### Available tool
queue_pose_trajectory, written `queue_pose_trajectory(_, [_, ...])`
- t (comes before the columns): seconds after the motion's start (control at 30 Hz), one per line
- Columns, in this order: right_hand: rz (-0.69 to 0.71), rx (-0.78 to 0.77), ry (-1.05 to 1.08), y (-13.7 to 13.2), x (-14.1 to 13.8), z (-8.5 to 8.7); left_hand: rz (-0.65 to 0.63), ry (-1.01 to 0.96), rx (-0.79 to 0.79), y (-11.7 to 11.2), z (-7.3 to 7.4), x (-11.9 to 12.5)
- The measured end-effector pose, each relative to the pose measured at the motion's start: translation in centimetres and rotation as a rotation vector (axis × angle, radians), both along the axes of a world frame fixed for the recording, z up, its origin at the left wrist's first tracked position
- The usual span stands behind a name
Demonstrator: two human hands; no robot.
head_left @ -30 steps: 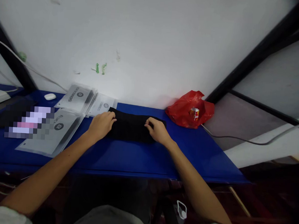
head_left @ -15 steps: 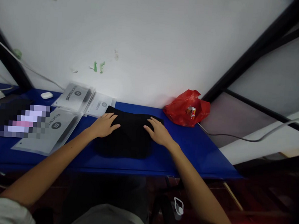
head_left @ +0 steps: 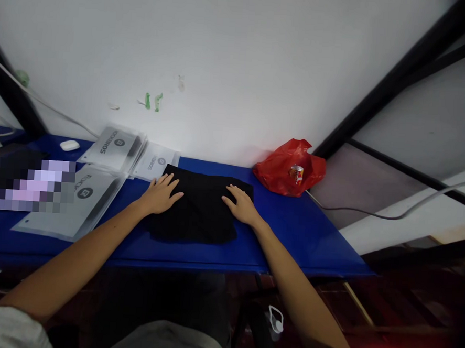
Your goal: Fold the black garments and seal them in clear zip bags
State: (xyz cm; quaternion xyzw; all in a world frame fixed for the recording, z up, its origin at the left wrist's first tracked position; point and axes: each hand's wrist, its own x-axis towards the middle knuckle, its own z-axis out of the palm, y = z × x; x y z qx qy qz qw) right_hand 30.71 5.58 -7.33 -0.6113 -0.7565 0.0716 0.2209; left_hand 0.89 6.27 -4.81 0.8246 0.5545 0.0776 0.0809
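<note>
A black folded cloth, seemingly a garment (head_left: pixel 199 208), lies flat on the blue table (head_left: pixel 291 246) in front of me. My left hand (head_left: pixel 160 195) rests on its left side, fingers spread and pointing away from me. On the right side, my right hand (head_left: pixel 241 203) lies palm down with its fingers apart. Neither hand grips the cloth. Parts of its side edges are hidden beneath my hands.
Left of the cloth lie printed plastic packages, one near me (head_left: pixel 67 206) and a stack behind it (head_left: pixel 114 148). A small white case (head_left: pixel 69 145) lies beyond. A red plastic bag (head_left: pixel 288 167) with a can stands at the back right, near a cable (head_left: pixel 356 209).
Both hands stay spread on the black cloth with hardly any movement. The whole view has shifted slightly, so things on the table appear a little further left.
</note>
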Motion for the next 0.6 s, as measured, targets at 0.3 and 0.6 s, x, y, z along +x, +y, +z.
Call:
queue_pose_trajectory(0.3, [0.04, 0.107, 0.06, -0.3, 0.1, -0.1, -0.014, -0.03, 0.037, -0.2, -0.3, -0.2])
queue_pose_trajectory(0.6, [0.022, 0.254, 0.12, -1.4, -0.3, 0.2, -0.002, -0.038, 0.12, -0.5, -0.5, 0.0])
